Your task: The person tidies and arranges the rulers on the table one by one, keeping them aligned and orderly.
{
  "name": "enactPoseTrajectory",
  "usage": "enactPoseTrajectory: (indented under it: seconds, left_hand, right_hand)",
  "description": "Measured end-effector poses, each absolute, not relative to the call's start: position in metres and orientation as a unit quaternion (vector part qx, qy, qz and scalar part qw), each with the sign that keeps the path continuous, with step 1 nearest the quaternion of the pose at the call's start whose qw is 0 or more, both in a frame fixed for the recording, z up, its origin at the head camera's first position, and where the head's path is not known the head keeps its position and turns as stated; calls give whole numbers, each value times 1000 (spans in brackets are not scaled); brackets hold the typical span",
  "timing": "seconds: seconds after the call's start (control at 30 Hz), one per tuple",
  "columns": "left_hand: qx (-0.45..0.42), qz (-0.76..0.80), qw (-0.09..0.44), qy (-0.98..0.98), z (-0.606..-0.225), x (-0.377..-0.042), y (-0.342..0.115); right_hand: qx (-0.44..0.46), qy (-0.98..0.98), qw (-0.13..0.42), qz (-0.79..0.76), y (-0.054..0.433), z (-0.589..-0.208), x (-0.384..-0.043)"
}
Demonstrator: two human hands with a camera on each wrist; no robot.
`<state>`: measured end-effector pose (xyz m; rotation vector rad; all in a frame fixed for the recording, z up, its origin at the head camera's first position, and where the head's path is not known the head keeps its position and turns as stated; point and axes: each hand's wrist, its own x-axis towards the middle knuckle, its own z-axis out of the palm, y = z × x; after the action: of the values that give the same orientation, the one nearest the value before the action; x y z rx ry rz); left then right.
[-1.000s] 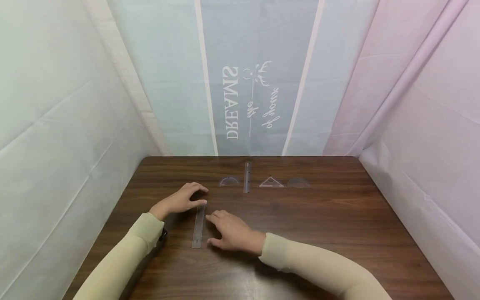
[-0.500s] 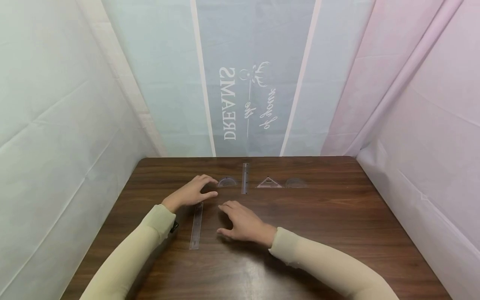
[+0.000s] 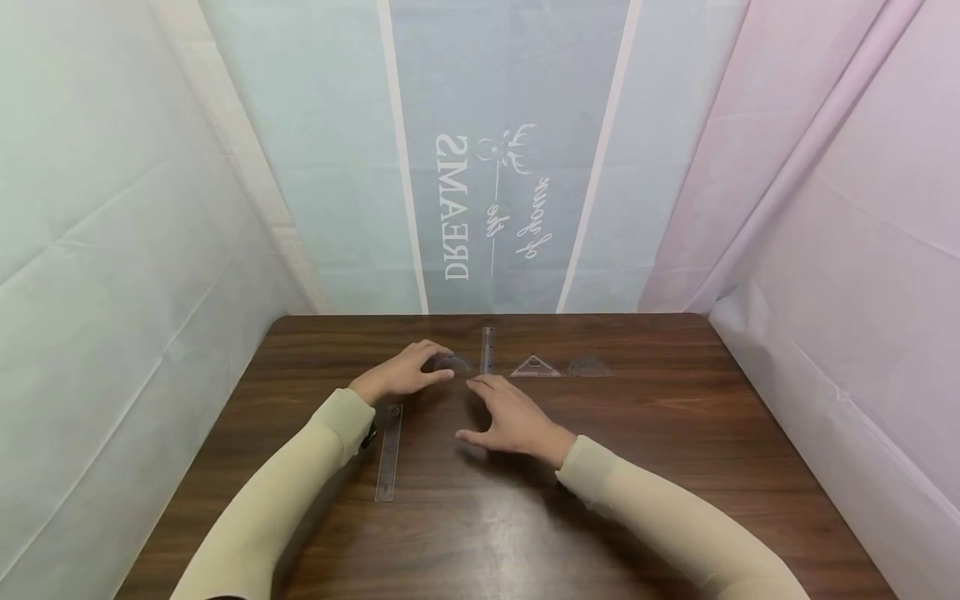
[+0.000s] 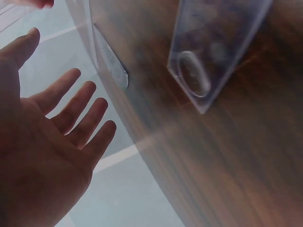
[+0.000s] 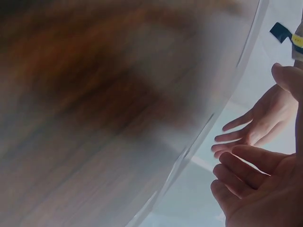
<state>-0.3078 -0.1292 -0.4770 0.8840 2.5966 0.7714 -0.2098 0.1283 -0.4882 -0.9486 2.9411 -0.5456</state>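
Observation:
My left hand point(image 3: 405, 371) reaches over the table, fingers spread and relaxed, just left of a clear protractor point(image 3: 454, 364) that it partly covers. In the left wrist view its palm and separated fingers point(image 4: 66, 118) hold nothing. My right hand point(image 3: 517, 418) hovers nearer the front, below a clear upright ruler point(image 3: 487, 348), whose lower end it hides. The right wrist view shows that hand's loosely bent fingers point(image 5: 241, 177) with nothing in them. A second clear ruler point(image 3: 388, 454) lies by the left forearm; its end with a hole looms large in the left wrist view.
To the right of the upright ruler lie a clear triangular set square point(image 3: 536, 367) and another protractor point(image 3: 590, 367). The brown wooden table point(image 3: 660, 467) is bounded by pale cloth walls at the back and both sides.
Both hands have moved right and farther from me, away from the front-left ruler and toward the back row. That ruler stays on the table, now uncovered by the left hand.

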Motion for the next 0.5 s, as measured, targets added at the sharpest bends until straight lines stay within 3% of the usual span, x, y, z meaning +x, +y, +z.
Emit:
enactPoseTrajectory:
  seconds: [0.5]
  left_hand:
    - [303, 262, 149, 904, -475, -329, -102]
  right_hand:
    - [-192, 965, -2, -178, 153, -496, -245]
